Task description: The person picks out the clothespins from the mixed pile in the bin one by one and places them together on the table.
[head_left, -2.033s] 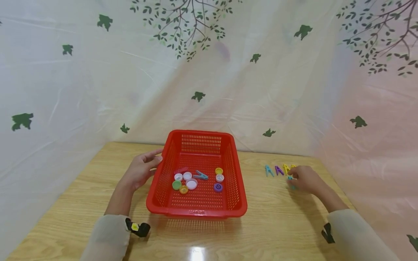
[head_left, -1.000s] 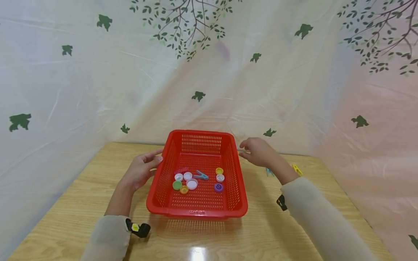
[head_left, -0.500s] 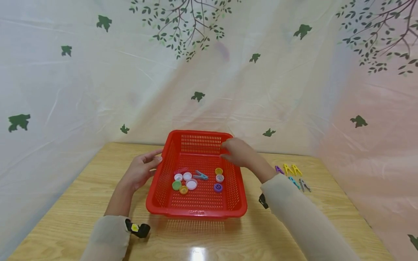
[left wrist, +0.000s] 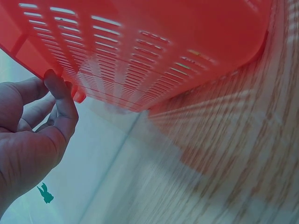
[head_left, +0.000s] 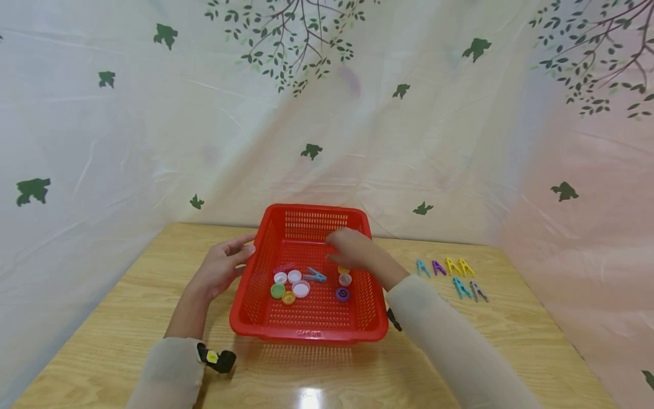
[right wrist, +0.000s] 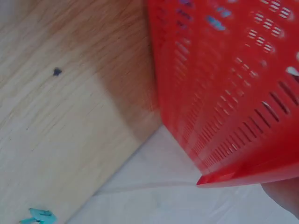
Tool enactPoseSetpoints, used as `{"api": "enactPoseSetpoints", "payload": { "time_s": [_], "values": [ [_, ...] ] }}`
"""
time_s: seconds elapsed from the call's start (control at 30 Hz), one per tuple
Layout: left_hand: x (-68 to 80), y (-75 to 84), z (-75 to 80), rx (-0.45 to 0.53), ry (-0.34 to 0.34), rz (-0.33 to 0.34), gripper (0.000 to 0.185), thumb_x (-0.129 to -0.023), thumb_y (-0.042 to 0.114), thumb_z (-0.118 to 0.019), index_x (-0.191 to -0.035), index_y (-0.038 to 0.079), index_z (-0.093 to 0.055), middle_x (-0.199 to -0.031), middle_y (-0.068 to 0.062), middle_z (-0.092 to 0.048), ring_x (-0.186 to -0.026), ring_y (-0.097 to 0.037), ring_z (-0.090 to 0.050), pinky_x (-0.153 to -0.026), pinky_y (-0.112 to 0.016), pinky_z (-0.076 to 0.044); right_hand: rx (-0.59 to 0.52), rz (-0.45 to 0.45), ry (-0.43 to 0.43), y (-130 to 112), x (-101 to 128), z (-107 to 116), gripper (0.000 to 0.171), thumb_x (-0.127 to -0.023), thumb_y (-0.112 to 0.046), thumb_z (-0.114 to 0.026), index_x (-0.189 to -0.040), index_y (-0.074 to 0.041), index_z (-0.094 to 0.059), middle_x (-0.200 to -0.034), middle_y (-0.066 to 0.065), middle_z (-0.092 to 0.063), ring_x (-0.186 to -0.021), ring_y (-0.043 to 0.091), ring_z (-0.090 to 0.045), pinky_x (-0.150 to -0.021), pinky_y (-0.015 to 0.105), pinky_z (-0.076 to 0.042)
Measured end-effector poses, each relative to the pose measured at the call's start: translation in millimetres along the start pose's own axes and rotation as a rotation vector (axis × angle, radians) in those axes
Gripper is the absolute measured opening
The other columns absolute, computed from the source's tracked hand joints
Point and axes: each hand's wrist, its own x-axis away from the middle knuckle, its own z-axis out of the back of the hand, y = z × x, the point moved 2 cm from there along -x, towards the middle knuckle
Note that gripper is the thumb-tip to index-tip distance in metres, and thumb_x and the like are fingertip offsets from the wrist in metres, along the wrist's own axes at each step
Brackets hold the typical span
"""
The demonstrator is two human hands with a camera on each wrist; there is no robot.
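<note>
A red plastic basket (head_left: 309, 333) stands on the wooden table. My left hand (head_left: 225, 264) holds it by the left rim, thumb and fingertips at the edge. My right hand (head_left: 352, 249) is over the basket's right part, thumb and fingers apart; its fingers are hidden in the right wrist view. Below and left of it lie a light-blue clothespin (head_left: 315, 275) and a pink clothespin (head_left: 284, 267). Several bottle caps lie around them, among them a green cap (head_left: 277, 291), a purple cap (head_left: 342, 294) and a clear white cap (head_left: 345, 279). The hand partly covers a yellow cap (head_left: 344, 270).
On the table to the right lie several clothespins in two rows. The back row has a blue clothespin (head_left: 423, 267), a purple clothespin (head_left: 439, 268) and two yellow ones; in front are a teal clothespin (head_left: 462, 288) and a grey clothespin (head_left: 479, 291). A curtain (head_left: 230, 142) hangs behind the table.
My right hand has left the teal clothespin on the table at right and moved left, over the basket's right rim and in above the caps. The left hand and basket stay put.
</note>
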Motion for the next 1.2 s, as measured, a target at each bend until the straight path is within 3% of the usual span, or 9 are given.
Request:
{"api": "enactPoseSetpoints", "payload": {
  "time_s": [0.27, 0.47, 0.93, 1.2],
  "values": [
    [0.5, -0.4, 1.0, 0.001, 0.003, -0.001, 0.055, -0.102, 0.029, -0.065, -0.153, 0.018, -0.049, -0.138, -0.019, -0.058, -0.115, -0.031, -0.065, -0.093, -0.038, -0.058, 0.020, 0.023, -0.092, -0.8, -3.1, -13.8, 0.038, -0.095, -0.026, -0.076, -0.130, -0.011, -0.071, -0.118, 0.003, -0.073, -0.101, 0.018, -0.068, -0.094, 0.038, -0.058],
    [0.9, -0.5, 0.2, 0.004, 0.001, 0.005, 0.055, -0.102, 0.030, -0.065, -0.153, 0.018, -0.049, -0.138, -0.019, -0.058, -0.116, -0.032, -0.064, -0.094, -0.038, -0.058, 0.044, 0.024, -0.167, -4.1, -3.9, -27.4, 0.037, -0.095, -0.028, -0.076, -0.129, -0.017, -0.071, -0.116, -0.001, -0.072, -0.093, 0.013, -0.065, -0.093, 0.037, -0.058],
    [1.0, 0.8, -2.5, 0.011, -0.001, 0.008, 0.053, -0.102, 0.028, -0.064, -0.152, 0.017, -0.051, -0.136, -0.019, -0.059, -0.114, -0.031, -0.065, -0.094, -0.038, -0.058, 0.124, 0.126, -0.175, -7.8, -3.1, -38.7, 0.043, -0.093, -0.032, -0.078, -0.133, -0.021, -0.069, -0.118, -0.004, -0.073, -0.100, 0.011, -0.066, -0.099, 0.038, -0.055],
    [0.8, 1.3, -0.7, 0.014, 0.003, 0.004, 0.052, -0.103, 0.027, -0.064, -0.152, 0.016, -0.051, -0.136, -0.019, -0.059, -0.114, -0.030, -0.066, -0.093, -0.039, -0.058, 0.097, 0.188, -0.197, -5.9, -6.8, -45.9, 0.046, -0.092, -0.029, -0.079, -0.136, -0.023, -0.067, -0.120, -0.007, -0.072, -0.103, 0.011, -0.067, -0.099, 0.037, -0.055]
  ]
}}
